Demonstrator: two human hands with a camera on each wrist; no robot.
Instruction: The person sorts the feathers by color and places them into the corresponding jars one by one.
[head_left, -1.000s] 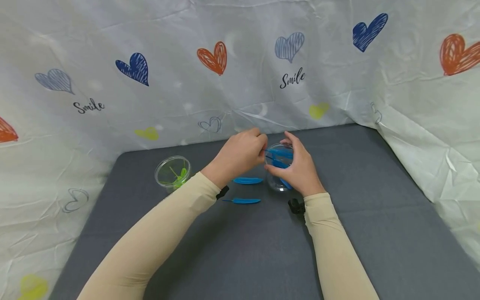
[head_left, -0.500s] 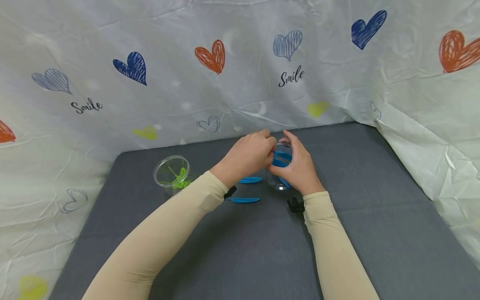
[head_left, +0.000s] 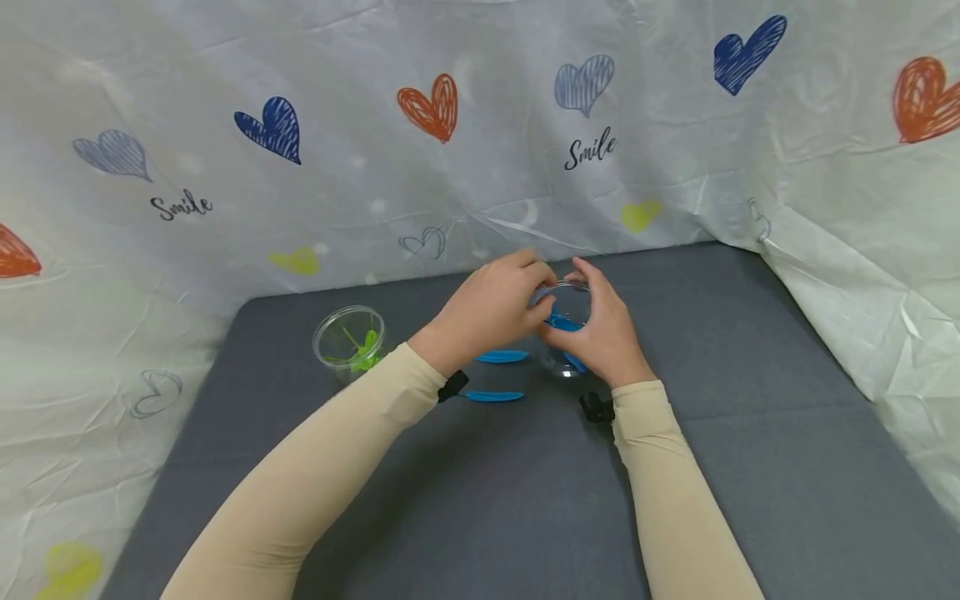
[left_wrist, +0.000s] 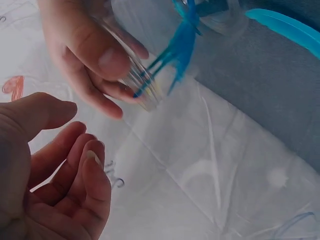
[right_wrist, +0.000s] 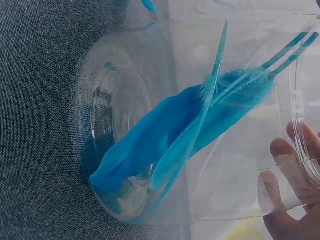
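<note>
My right hand (head_left: 607, 337) grips a clear plastic jar (head_left: 567, 368) near its rim, thumb on one side and fingers on the other. Inside lie several blue feathers (right_wrist: 145, 135), quills toward the mouth, seen through the wall in the right wrist view. Close beside the rim is my left hand (head_left: 498, 304); in the left wrist view its thumb and loosely bent fingers (left_wrist: 75, 180) stand apart with nothing between them. On the table, left of the jar, lie a blue feather (head_left: 504, 357), partly behind the left hand, and a second blue feather (head_left: 495, 397) nearer me.
A second clear jar (head_left: 322, 337) with green feather-like pieces (head_left: 366, 350) stands to the left, beyond my left forearm. The dark grey tabletop (head_left: 540, 500) ends at a white curtain (head_left: 337, 200) printed with hearts.
The left hand carried a pinched blue feather right to the jar's mouth, then spread its fingers and drew back slightly. The feathers now sit lower in the jar; the right hand keeps its grip.
</note>
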